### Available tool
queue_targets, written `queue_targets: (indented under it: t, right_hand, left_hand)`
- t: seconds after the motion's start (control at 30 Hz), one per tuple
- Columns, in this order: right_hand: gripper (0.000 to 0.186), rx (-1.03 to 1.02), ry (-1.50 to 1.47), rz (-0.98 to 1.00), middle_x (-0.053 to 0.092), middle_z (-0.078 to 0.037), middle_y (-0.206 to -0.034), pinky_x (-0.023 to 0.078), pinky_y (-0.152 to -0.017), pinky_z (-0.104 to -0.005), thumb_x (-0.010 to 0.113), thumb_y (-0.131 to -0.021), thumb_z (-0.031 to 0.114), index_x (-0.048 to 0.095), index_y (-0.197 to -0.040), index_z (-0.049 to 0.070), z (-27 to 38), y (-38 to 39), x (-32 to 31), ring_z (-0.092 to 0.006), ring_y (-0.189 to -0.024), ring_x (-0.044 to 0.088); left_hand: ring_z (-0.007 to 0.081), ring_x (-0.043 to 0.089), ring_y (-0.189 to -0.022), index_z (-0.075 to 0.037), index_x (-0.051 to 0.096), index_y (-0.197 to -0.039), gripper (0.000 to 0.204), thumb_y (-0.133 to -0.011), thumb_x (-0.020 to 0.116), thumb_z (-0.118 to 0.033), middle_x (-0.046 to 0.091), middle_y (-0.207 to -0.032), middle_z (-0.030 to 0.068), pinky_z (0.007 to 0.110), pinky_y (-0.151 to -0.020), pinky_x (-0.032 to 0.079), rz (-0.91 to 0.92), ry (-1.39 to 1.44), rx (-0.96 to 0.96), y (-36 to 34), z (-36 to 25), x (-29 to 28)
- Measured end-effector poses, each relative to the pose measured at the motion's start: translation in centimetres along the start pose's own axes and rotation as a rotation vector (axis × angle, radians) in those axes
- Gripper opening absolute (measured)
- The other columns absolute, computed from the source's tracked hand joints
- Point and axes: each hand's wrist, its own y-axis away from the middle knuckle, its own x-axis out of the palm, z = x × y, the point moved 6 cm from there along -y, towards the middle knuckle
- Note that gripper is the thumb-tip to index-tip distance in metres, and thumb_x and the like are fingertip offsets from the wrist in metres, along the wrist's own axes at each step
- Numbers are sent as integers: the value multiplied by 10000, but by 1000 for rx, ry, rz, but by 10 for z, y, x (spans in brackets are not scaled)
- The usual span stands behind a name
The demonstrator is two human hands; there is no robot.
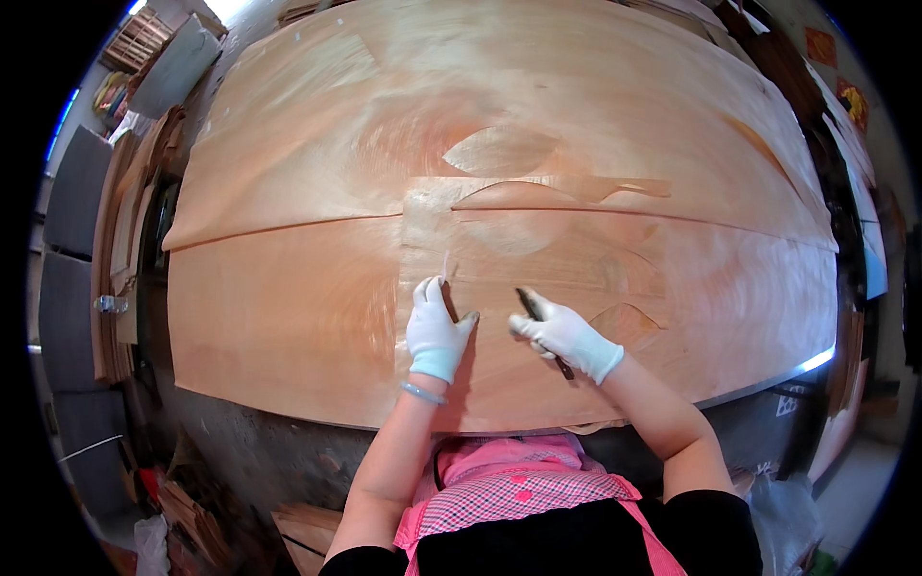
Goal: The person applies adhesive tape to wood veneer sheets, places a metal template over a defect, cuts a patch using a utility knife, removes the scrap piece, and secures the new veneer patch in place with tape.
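Observation:
My left hand (pixel 437 331), in a white glove, rests on a thin rectangular sheet of wood veneer (pixel 538 254). Its thumb stands apart from the fingers, so the hand is open. A narrow pale sliver (pixel 445 264) shows at its fingertips; whether they touch it I cannot tell. To the right, my gloved right hand (pixel 567 336) is closed round a slim black utility knife (pixel 527 303), held at a slant over the same sheet. The knife's blade cannot be made out. Beside the right hand a curved split (pixel 629 315) opens in the veneer.
Large veneer sheets (pixel 279 307) cover the wide table, with a long seam across them. A lifted, wavy veneer edge (pixel 538 195) and a leaf-shaped patch (pixel 499 151) lie farther off. Stacked boards (pixel 120 259) stand at the left; a plastic bag (pixel 783 514) is at lower right.

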Motion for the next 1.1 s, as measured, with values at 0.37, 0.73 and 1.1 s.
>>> queue_targets:
  t: [0.37, 0.73, 1.1]
  right_hand:
    - [667, -507, 1047, -114, 678, -245, -775, 551, -625, -443, 472, -879, 92, 277, -1488, -98, 16, -51, 73, -354, -666, 679]
    - [702, -287, 1438, 235, 712, -158, -857, 531, -611, -470, 494, -854, 100, 343, -1531, 210, -11, 13, 7, -346, -724, 690]
    - [584, -952, 1527, 234, 621, -97, -825, 506, -753, -418, 587, -867, 129, 506, -1426, 276, 78, -4, -62, -285, -791, 632]
  left_hand:
    - [393, 631, -1003, -92, 493, -1278, 424, -872, 614, -85, 551, -1274, 138, 465, -807, 531, -64, 153, -92, -3, 24, 11]
    - [343, 606, -1085, -73, 529, -1265, 609, -782, 803, -323, 491, -1332, 123, 436, -860, 526, 8, -13, -178, -1, 13, 15]
    - [318, 597, -1114, -56, 393, -1385, 899, -678, 888, -305, 466, -1318, 140, 402, -886, 530, -4, 97, -310, -5, 20, 12]
